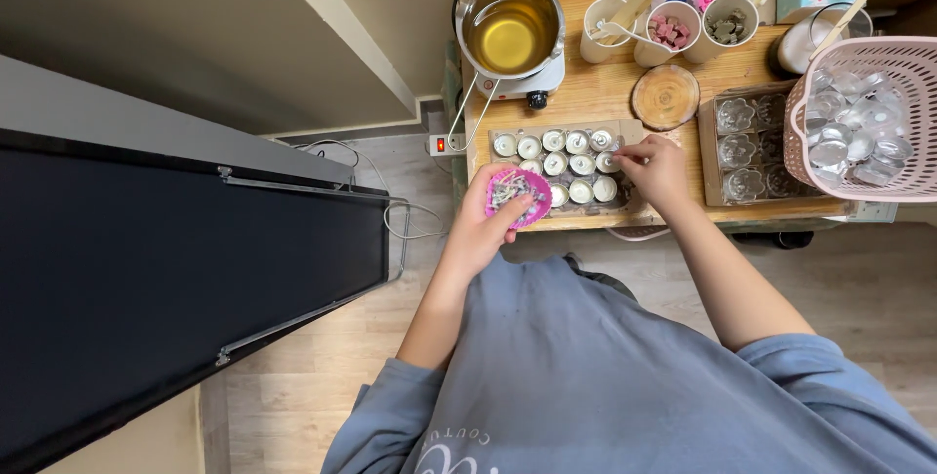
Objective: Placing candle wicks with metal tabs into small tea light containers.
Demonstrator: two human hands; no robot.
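My left hand holds a small pink cup filled with little metal-based wicks, just off the table's near edge. My right hand is pinched over a small round candle cup in a tray that holds several such cups in rows. Whether the fingers hold a wick is too small to tell.
A metal pot of yellow liquid sits on a small hot plate at the back. Beside it stand several cups of coloured bits, a round wood slice, a box of clear flower-shaped moulds and a pink basket of clear cups. A power strip lies on the floor.
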